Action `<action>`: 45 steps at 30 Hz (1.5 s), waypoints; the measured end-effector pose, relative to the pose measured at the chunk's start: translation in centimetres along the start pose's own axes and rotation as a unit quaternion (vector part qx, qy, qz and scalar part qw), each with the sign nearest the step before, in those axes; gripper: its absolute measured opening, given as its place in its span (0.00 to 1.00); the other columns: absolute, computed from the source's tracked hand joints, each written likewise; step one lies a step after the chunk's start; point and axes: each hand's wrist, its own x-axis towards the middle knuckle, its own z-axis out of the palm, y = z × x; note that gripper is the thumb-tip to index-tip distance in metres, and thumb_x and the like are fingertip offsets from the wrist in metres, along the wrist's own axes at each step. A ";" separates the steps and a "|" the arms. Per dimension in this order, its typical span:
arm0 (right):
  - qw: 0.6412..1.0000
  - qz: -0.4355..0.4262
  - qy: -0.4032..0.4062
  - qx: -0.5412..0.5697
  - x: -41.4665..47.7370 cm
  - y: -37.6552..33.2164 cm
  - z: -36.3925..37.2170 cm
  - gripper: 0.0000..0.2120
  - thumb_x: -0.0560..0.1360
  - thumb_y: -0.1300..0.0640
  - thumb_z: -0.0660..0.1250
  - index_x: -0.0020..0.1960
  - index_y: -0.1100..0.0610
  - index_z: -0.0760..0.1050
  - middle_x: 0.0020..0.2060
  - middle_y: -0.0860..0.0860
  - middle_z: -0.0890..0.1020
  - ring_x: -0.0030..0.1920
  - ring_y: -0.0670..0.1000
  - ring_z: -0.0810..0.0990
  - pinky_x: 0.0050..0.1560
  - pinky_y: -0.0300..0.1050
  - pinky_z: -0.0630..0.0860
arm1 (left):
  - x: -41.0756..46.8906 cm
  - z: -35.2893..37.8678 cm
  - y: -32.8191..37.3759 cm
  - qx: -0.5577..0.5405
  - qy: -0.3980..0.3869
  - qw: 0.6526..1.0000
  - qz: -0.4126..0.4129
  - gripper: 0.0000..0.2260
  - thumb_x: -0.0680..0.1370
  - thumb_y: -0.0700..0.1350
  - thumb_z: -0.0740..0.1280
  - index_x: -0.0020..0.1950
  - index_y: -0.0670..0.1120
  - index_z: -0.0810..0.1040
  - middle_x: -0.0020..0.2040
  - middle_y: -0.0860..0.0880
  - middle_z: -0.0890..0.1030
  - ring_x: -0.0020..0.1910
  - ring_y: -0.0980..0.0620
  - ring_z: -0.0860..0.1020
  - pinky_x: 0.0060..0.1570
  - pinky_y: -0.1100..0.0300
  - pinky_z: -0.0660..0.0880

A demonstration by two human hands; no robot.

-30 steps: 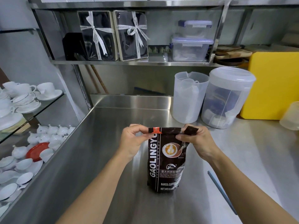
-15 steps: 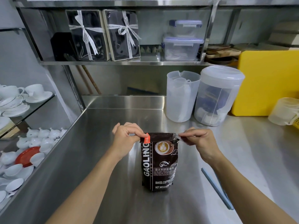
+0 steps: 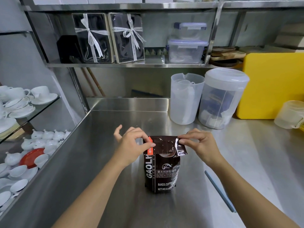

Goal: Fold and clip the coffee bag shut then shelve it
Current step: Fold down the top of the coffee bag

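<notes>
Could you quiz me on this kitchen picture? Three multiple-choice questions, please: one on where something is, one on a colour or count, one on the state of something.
1. Where does the coffee bag stand?
A. on the steel counter
B. on the upper shelf
C. on the glass shelf with the cups

2. What colour is the board leaning at the back right?
A. red
B. yellow
C. green

3. What state is the bag's top in?
A. wide open and upright
B. clipped shut
C. folded over, pinched at both ends

Answers:
1. A: the bag stands upright on the counter between the forearms.
2. B: the board is plain yellow.
3. C: the left hand and right hand each pinch one end of the folded top; no clip is on it.
</notes>
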 end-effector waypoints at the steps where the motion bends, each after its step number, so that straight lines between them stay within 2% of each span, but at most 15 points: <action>1: 1.000 -0.002 0.008 -0.012 -0.1 0.1 0.2 0.15 0.64 0.65 0.74 0.38 0.44 0.82 0.33 0.50 0.79 0.37 0.40 0.76 0.48 0.29 0.71 | -0.1 0.0 0.1 -0.003 0.002 1.000 -0.001 0.09 0.66 0.51 0.74 0.29 0.54 0.76 0.37 0.57 0.79 0.52 0.72 0.68 0.64 0.66 0.33; 4: 1.000 0.010 0.010 -0.018 -0.4 0.2 0.6 0.16 0.63 0.65 0.74 0.42 0.45 0.80 0.32 0.50 0.78 0.38 0.37 0.76 0.50 0.23 0.68 | -0.5 0.0 0.3 0.000 0.007 1.000 0.005 0.09 0.66 0.50 0.74 0.30 0.52 0.77 0.37 0.55 0.79 0.50 0.77 0.66 0.62 0.69 0.32; 6: 0.999 0.038 0.002 -0.005 -0.5 0.0 0.6 0.13 0.64 0.65 0.74 0.41 0.48 0.81 0.33 0.50 0.76 0.37 0.37 0.75 0.47 0.22 0.68 | -0.8 -0.1 0.5 -0.002 0.005 1.000 0.010 0.10 0.67 0.49 0.74 0.30 0.54 0.73 0.37 0.55 0.78 0.49 0.81 0.63 0.65 0.65 0.34; 9: 0.998 0.046 -0.021 -0.033 -0.3 -0.4 0.3 0.09 0.63 0.62 0.75 0.38 0.49 0.82 0.33 0.49 0.78 0.36 0.37 0.74 0.44 0.26 0.69 | -1.1 -0.4 1.2 -0.005 0.002 1.000 -0.010 0.16 0.67 0.46 0.74 0.37 0.54 0.65 0.38 0.54 0.75 0.45 0.85 0.58 0.67 0.58 0.40; 11: 0.997 0.034 -0.033 -0.055 -0.1 -0.8 0.1 0.07 0.61 0.56 0.75 0.37 0.46 0.82 0.31 0.45 0.79 0.38 0.39 0.74 0.48 0.32 0.70 | -1.1 -0.5 1.5 0.006 -0.001 1.000 -0.019 0.15 0.68 0.45 0.73 0.43 0.51 0.67 0.38 0.53 0.76 0.43 0.87 0.55 0.68 0.57 0.40; 14: 0.991 -0.002 -0.047 -0.127 0.0 -1.0 0.2 0.07 0.59 0.46 0.72 0.36 0.36 0.81 0.29 0.35 0.80 0.42 0.48 0.71 0.56 0.52 0.67 | -1.1 -0.4 1.8 0.048 0.000 0.999 0.006 0.12 0.68 0.46 0.73 0.48 0.53 0.75 0.35 0.57 0.74 0.47 0.75 0.66 0.69 0.56 0.38; 16: 0.987 -0.018 -0.057 -0.151 0.0 -1.1 0.5 0.06 0.63 0.50 0.73 0.37 0.39 0.81 0.28 0.30 0.79 0.43 0.49 0.70 0.57 0.51 0.62 | -1.1 -0.4 1.7 0.088 0.007 0.996 0.031 0.07 0.68 0.47 0.73 0.45 0.53 0.80 0.35 0.59 0.75 0.45 0.65 0.71 0.67 0.57 0.37; 19: 0.980 -0.037 -0.053 -0.189 0.0 -0.8 0.7 0.03 0.67 0.57 0.73 0.40 0.50 0.84 0.27 0.41 0.78 0.45 0.39 0.66 0.53 0.36 0.57 | -1.1 -0.5 1.8 0.154 0.004 0.985 0.073 0.04 0.68 0.48 0.73 0.41 0.52 0.80 0.35 0.58 0.75 0.42 0.56 0.74 0.68 0.54 0.41; 21: 0.971 -0.064 -0.053 -0.226 0.0 -0.7 0.8 0.02 0.68 0.58 0.72 0.41 0.55 0.83 0.31 0.49 0.79 0.43 0.43 0.67 0.48 0.31 0.60 | -1.0 -0.5 2.0 0.196 -0.001 0.973 0.122 0.05 0.68 0.49 0.71 0.39 0.50 0.79 0.33 0.57 0.76 0.39 0.54 0.75 0.68 0.55 0.52; 24: 0.964 -0.093 -0.050 -0.244 -0.1 -0.4 0.9 0.03 0.68 0.60 0.72 0.41 0.58 0.83 0.33 0.59 0.81 0.37 0.47 0.69 0.42 0.29 0.64 | -0.8 -0.1 2.8 0.237 -0.007 0.957 0.165 0.08 0.70 0.54 0.64 0.38 0.51 0.79 0.31 0.54 0.79 0.34 0.52 0.77 0.53 0.60 0.66; 28: 0.958 -0.120 -0.046 -0.256 -0.1 -0.4 1.0 0.02 0.68 0.62 0.72 0.40 0.59 0.83 0.31 0.59 0.80 0.36 0.48 0.69 0.39 0.32 0.65 | 0.0 1.2 4.0 0.278 -0.018 0.938 0.208 0.13 0.72 0.55 0.57 0.38 0.52 0.79 0.30 0.53 0.80 0.33 0.52 0.78 0.45 0.61 0.62; 35: 0.961 -0.115 -0.028 -0.249 0.0 -0.1 0.8 0.01 0.67 0.62 0.72 0.38 0.58 0.83 0.30 0.55 0.77 0.35 0.43 0.69 0.38 0.34 0.63 | 0.6 2.0 4.3 0.266 -0.016 0.932 0.246 0.08 0.72 0.46 0.64 0.33 0.48 0.75 0.26 0.51 0.78 0.27 0.51 0.75 0.57 0.55 0.61; 40: 0.973 -0.084 -0.010 -0.213 -0.1 -0.1 0.6 0.01 0.67 0.64 0.72 0.37 0.60 0.83 0.26 0.44 0.73 0.36 0.39 0.70 0.39 0.31 0.64 | 0.4 0.2 2.9 0.223 -0.022 0.955 0.193 0.12 0.74 0.53 0.59 0.42 0.51 0.80 0.36 0.54 0.82 0.39 0.53 0.79 0.65 0.56 0.48; 43: 0.976 -0.080 -0.019 -0.199 0.2 -0.2 1.0 0.01 0.67 0.63 0.72 0.38 0.60 0.83 0.27 0.45 0.74 0.36 0.40 0.70 0.38 0.29 0.64 | 0.4 0.0 2.2 0.209 -0.027 0.964 0.162 0.04 0.73 0.44 0.66 0.38 0.46 0.78 0.35 0.51 0.81 0.39 0.50 0.80 0.63 0.59 0.47; 45: 0.976 -0.088 -0.026 -0.196 0.4 -0.5 1.4 0.01 0.67 0.64 0.72 0.38 0.60 0.83 0.27 0.43 0.74 0.36 0.40 0.71 0.38 0.29 0.63 | 0.1 0.5 2.0 0.193 -0.010 0.971 0.140 0.07 0.71 0.39 0.69 0.34 0.45 0.74 0.31 0.51 0.79 0.35 0.49 0.79 0.60 0.61 0.49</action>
